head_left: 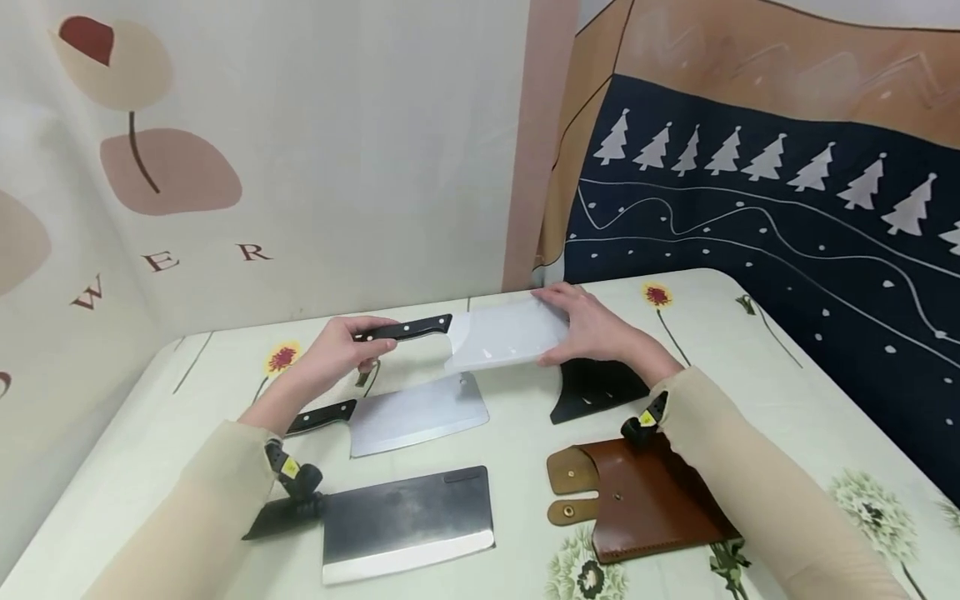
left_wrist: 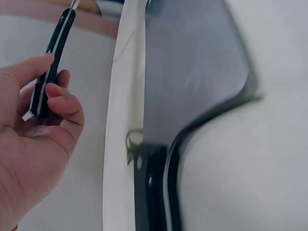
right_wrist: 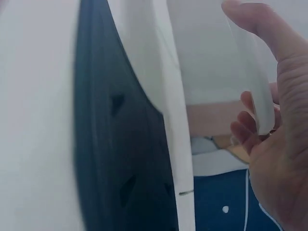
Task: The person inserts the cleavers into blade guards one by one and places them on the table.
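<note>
My left hand grips the black riveted handle of a cleaver held above the back of the table. A white blade cover sits over its blade, and my right hand holds the far end of that cover between thumb and fingers. In the left wrist view the handle lies between thumb and curled fingers. The right wrist view shows the cover's pale edge within the hand. How much blade is inside the cover cannot be told. Below lies a second black-handled cleaver with a bare blade.
A dark-bladed cleaver lies at the front, its handle partly behind the left wrist camera. Under the right forearm are a black blade cover and a brown leather sheath with its straps undone. A flowered cloth covers the table.
</note>
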The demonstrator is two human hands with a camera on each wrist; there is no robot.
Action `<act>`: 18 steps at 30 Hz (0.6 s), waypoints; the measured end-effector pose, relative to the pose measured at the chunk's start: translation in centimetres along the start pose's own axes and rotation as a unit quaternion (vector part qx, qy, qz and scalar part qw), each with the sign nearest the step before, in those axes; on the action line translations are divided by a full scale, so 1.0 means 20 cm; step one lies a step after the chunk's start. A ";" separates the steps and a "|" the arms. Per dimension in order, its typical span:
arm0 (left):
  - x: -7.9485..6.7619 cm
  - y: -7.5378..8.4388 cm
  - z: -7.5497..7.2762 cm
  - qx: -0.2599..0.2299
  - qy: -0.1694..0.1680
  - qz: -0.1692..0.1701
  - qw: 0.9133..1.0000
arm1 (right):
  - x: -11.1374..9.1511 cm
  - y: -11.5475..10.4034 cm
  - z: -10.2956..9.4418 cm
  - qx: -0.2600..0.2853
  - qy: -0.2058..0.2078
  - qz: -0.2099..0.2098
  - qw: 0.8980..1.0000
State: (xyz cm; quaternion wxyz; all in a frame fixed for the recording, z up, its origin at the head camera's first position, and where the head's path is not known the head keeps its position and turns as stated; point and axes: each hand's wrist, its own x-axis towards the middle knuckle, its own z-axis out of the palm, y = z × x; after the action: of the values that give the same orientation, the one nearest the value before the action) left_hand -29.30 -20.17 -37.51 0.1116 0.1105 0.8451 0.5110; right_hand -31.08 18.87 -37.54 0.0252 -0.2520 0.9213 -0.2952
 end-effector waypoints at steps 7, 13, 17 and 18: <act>0.08 -0.06 -0.05 0.027 -0.004 -0.046 0.999 | 0.16 0.07 0.06 -0.018 -0.020 0.019 0.999; 0.13 -0.11 -0.03 0.052 -0.033 -0.072 0.995 | 0.24 0.13 0.13 -0.035 -0.045 0.026 0.998; 0.14 -0.14 -0.03 0.038 -0.035 -0.079 0.996 | 0.26 0.15 0.15 -0.037 -0.045 0.034 0.998; 0.14 -0.15 -0.03 0.037 -0.034 -0.079 0.996 | 0.26 0.15 0.15 -0.037 -0.046 0.035 0.998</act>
State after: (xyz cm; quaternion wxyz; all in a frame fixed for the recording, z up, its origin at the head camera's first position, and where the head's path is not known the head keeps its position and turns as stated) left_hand -32.29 -21.27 -40.12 0.1764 0.0645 0.8654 0.4646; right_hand -36.46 16.90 -41.19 0.0687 -0.2341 0.9375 -0.2483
